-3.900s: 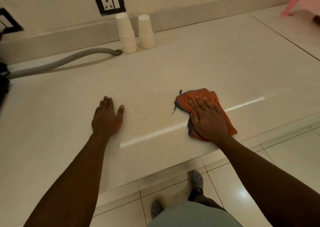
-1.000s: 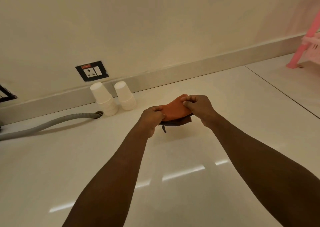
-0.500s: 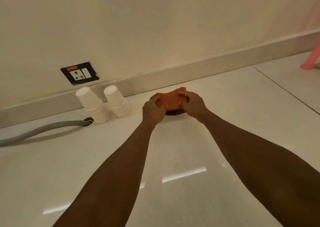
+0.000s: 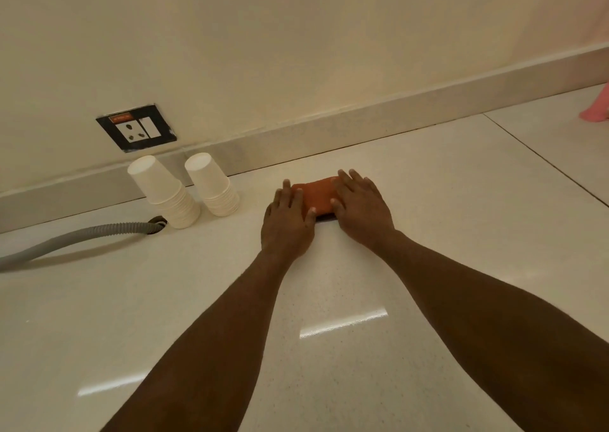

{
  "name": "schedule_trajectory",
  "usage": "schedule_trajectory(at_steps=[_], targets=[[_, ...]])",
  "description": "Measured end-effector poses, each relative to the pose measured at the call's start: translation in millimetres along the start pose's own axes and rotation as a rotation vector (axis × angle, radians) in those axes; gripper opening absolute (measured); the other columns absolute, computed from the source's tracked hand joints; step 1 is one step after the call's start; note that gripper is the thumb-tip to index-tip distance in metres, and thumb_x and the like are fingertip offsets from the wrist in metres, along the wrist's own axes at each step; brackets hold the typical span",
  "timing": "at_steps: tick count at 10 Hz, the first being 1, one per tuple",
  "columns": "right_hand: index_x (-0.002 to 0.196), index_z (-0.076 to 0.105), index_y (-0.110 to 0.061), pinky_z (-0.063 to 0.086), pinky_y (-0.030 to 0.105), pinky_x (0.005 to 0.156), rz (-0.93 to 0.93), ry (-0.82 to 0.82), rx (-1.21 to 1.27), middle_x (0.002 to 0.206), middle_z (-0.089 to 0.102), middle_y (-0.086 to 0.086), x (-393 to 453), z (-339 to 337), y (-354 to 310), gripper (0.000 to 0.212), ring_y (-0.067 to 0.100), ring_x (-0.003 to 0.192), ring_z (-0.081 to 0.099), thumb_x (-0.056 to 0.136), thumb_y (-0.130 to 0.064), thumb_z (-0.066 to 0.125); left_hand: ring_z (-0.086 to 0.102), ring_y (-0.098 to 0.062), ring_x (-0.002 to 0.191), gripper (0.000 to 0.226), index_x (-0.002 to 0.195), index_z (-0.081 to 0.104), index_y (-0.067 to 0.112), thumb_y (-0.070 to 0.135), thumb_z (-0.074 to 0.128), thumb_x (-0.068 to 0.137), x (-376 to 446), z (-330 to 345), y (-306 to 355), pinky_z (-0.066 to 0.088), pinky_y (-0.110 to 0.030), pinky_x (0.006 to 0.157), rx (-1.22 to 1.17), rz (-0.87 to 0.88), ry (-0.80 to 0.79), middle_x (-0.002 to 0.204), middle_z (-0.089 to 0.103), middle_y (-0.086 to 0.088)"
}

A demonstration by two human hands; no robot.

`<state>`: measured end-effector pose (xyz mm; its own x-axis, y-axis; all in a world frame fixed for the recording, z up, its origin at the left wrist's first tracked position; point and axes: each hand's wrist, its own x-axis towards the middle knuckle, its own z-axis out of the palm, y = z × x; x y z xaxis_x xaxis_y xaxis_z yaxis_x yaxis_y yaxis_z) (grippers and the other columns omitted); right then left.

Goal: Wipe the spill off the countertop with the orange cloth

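Head view: my left hand and right hand both lie flat, palms down and fingers spread, pressing on the two ends of the cloth. Neither hand grips it; the fingers rest stretched over its top. My left thumb touches the cloth's near edge, and my right fingers cover its right end. The cloth is folded into a small orange block with a darker layer showing under its near edge. It sits flat on the counter, far from me and near the low ledge along the wall.

Left of my left hand stand two stacks of white paper cups, upside down and leaning left, close beside each other. A grey ribbed hose enters a hole in the counter just beside the left stack and runs off to the left. On the wall above the cups is a black socket plate. At the far right edge a pink object shows partly.
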<state>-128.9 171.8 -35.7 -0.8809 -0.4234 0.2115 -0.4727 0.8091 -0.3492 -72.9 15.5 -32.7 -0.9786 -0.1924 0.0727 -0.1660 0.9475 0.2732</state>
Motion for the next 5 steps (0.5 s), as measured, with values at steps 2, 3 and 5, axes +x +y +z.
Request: schedule_trajectory(at_steps=[2, 3, 5], targets=[[0.155, 0.007, -0.015, -0.003, 0.039, 0.121, 0.029, -0.276, -0.089, 0.165, 0.002, 0.003, -9, 16, -8, 0.06, 0.019, 0.151, -0.004, 0.103, -0.045, 0.016, -0.001, -0.022, 0.151, 0.067, 0.154, 0.006, 0.016, 0.054, 0.016, 0.099, 7, 9, -10, 0.001, -0.041, 0.12, 0.112, 0.035, -0.241, 0.164, -0.003, -0.007], [0.155, 0.002, -0.016, -0.004, 0.041, 0.121, 0.052, -0.35, -0.075, 0.165, -0.004, 0.004, -5, 12, -8, 0.064, 0.02, 0.151, -0.008, 0.101, -0.049, 0.014, 0.0, -0.022, 0.151, 0.067, 0.154, 0.005, 0.016, 0.054, 0.016, 0.099, 12, -4, -8, 0.001, -0.043, 0.12, 0.082, 0.021, -0.323, 0.164, -0.005, -0.007], [0.155, 0.005, -0.017, -0.006, 0.044, 0.12, 0.064, -0.28, -0.025, 0.165, 0.005, 0.006, -14, -3, -22, 0.066, 0.022, 0.151, -0.002, 0.101, -0.052, 0.018, 0.004, -0.021, 0.151, 0.065, 0.155, 0.009, 0.017, 0.051, 0.021, 0.1, -25, -14, -6, 0.005, -0.043, 0.121, -0.078, -0.001, -0.083, 0.164, 0.0, -0.003]])
